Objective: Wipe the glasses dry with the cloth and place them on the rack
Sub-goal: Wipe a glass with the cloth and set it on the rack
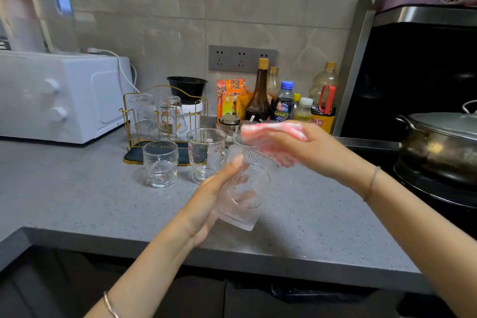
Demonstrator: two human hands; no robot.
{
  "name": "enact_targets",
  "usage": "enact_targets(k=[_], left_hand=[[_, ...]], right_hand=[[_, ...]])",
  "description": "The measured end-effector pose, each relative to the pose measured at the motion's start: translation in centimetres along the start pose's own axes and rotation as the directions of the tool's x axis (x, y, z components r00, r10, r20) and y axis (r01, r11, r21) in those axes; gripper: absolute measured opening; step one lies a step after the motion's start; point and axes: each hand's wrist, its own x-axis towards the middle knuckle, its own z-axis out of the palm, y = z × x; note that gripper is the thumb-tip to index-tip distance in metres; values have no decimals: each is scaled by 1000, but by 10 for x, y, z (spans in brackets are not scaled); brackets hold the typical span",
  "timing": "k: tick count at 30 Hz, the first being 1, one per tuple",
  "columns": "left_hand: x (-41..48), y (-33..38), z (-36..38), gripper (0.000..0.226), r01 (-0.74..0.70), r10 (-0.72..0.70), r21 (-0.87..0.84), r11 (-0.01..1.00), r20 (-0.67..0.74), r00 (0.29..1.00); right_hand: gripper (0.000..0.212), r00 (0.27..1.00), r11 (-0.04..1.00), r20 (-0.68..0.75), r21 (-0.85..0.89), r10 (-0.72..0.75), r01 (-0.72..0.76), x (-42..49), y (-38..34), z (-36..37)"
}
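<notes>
Tilting the glass [247, 212] mouth toward the cloth [271, 134], the left hand [206, 201] curls its fingers round it, so the right hand [322, 152], gripping the cloth, reaches the rim

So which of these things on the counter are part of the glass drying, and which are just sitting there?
In the job: ribbed glass in the left hand, striped cloth in the right hand, glasses standing on the counter, gold rack with two upturned glasses.
Just lying about: white microwave, sauce bottles, black bowl, lidded pot.
</notes>
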Motion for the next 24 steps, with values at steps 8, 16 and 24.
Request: enact_targets(k=[8,16,24], left_hand=[[-8,10,-1,30,39,-43,55,998,70,997],[-7,9,0,60,195,-192,10,981,253,948],[-9,1,-6,78,346,-306,-177,921,221,926]], right_hand=[[27,928,984,370,175,-37,-30,-16,2,9],[17,890,980,453,196,-55,-39,-38,6,15],[19,903,962,428,260,-38,-82,-48,16,23]])
